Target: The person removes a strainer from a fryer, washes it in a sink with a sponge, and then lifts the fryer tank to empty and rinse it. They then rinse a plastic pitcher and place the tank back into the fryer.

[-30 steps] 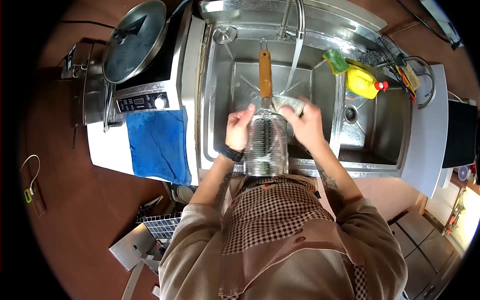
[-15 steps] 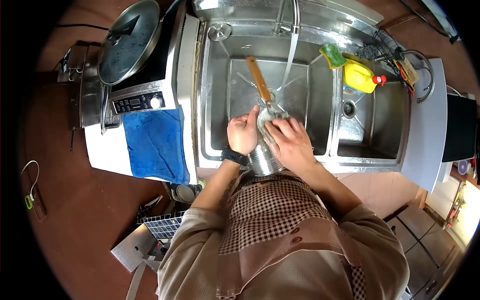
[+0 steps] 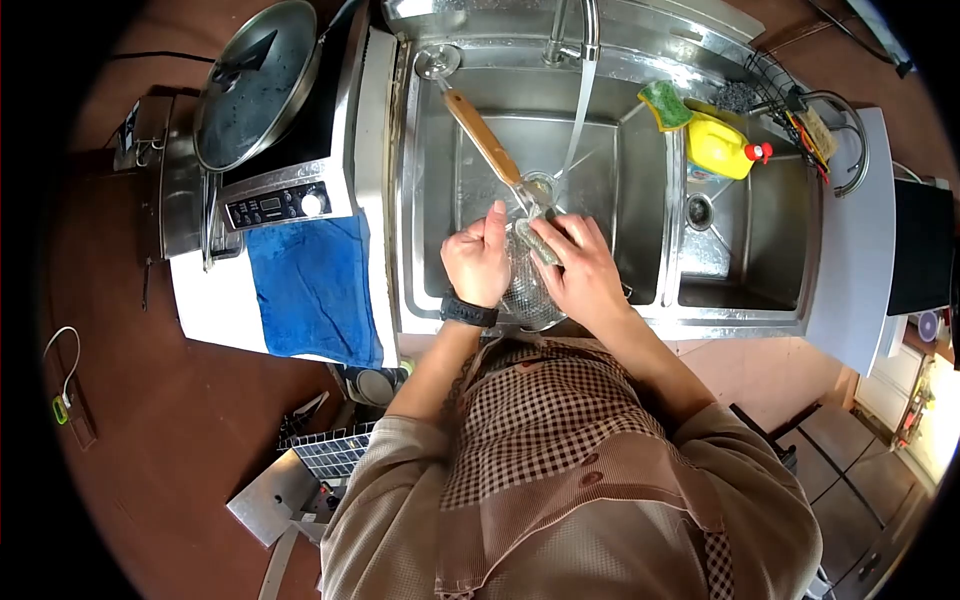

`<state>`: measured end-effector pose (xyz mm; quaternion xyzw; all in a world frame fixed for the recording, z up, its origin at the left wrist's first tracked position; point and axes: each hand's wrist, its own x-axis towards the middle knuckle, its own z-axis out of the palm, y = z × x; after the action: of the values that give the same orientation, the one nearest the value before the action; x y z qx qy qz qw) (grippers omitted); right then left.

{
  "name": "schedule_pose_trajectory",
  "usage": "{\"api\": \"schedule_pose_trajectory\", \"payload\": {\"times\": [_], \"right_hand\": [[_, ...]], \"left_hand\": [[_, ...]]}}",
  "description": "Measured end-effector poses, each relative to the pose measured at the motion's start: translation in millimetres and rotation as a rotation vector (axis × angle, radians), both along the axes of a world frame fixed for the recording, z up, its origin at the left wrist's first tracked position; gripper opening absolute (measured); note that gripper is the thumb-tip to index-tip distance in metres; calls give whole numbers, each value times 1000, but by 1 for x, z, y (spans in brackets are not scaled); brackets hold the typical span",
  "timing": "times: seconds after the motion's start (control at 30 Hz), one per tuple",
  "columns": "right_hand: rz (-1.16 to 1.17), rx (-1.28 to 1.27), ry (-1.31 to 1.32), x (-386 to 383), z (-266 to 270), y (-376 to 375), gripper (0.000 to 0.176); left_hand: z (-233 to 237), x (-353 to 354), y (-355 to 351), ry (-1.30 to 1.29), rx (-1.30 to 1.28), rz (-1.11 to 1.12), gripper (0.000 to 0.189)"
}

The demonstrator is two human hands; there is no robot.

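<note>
A wire-mesh strainer (image 3: 530, 292) with a long wooden handle (image 3: 482, 135) is held over the near side of the large sink basin (image 3: 635, 215). The handle slants up and to the left. My left hand (image 3: 474, 262), with a black band at the wrist, is closed on the strainer's left side, thumb pointing up. On the other side my right hand (image 3: 585, 270) presses a greyish scrubbing pad (image 3: 541, 243) against the strainer where handle and mesh meet. My fingers partly cover that joint. Water runs from the faucet (image 3: 590, 42) beyond the strainer.
In the smaller basin on the right are a yellow bottle (image 3: 720, 146) with a red cap and a green sponge (image 3: 664, 106) on the divider. To the left lie a blue cloth (image 3: 312, 290) and a cooker with a lidded pan (image 3: 255, 95). A drain strainer (image 3: 437, 62) sits at the back-left corner.
The strainer's handle has swung to the left, and its mesh now faces more upward. My left hand has shifted slightly left; my right hand stays at the joint with the pad.
</note>
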<state>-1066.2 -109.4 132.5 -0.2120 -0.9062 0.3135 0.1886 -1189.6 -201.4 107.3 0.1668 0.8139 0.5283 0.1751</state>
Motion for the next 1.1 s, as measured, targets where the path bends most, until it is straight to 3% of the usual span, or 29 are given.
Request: {"api": "schedule_pose_trajectory", "payload": {"times": [0.1,0.23,0.27,0.43,0.5,0.57,0.63,0.7,0.73,0.83,0.93,1.03,1.1], "right_hand": [[-29,-105,40,-11,-2,3,43],[92,56,-28,-14,6,14,41],[124,-4,40,-16,1,21,36],[164,-806,-2,-18,3,40,25],[203,-729,-77,-17,14,43,26],[367,-431,-104,-20,23,32,29],[321,-275,13,-19,17,33,33],[242,-99,79,-16,15,42,34],[164,-127,77,-14,8,46,33],[71,-621,36,-10,-4,53,34],[140,-367,145,-9,6,43,34],[139,-346,144,-17,16,32,32],[41,-612,-221,-20,1,44,35]], "left_hand": [[-1,1,0,96,39,-3,49],[8,-8,-5,168,15,-73,46],[7,-10,-6,155,29,-81,44],[13,-18,-9,315,39,-172,41],[14,-18,-8,338,46,-162,41],[18,-20,-4,308,50,-132,41],[15,-19,-4,274,89,-115,42],[6,-19,-8,-113,214,-49,56],[14,-19,-8,-166,226,-41,57],[18,-22,-9,-250,295,-32,57],[18,-22,-10,-286,290,-28,56],[23,-21,-8,-287,298,-104,56],[20,-15,-10,-271,272,-298,56]]}}
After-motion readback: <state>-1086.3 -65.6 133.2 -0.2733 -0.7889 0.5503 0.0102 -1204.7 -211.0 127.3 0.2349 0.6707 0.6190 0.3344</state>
